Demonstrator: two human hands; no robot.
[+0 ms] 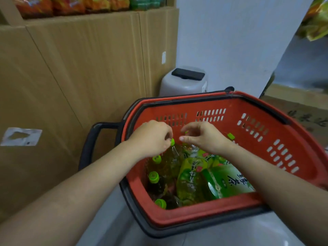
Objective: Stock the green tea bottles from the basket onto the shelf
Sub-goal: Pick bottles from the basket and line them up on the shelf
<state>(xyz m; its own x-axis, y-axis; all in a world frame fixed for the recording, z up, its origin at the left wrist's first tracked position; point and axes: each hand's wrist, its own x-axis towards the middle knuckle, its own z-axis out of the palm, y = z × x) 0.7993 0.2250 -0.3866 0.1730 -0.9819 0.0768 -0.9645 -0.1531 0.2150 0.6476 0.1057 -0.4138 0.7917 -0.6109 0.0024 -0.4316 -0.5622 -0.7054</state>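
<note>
Here, tall cardboard boxes (79, 68) stand at the left, and beside them one red basket (195, 219) holds the green tea bottles (191, 180); I count five green caps (153, 177). The left hand (152, 137) pinches one cap between thumb and fingers. The right hand (204, 137) hovers just beside it, fingers curled; if it holds anything I cannot tell

Basket (177, 217) is red-orange plastic with a black rim and rows of little slot cutouts in the walls. The bottles (166, 164) hold amber-yellow tea, with lime green caps (153, 177) and green labels (229, 181) carrying white and black lettering plus small red patches. Plain brown cardboard (79, 68) on the left, pale grey bin (177, 86) behind.
</note>
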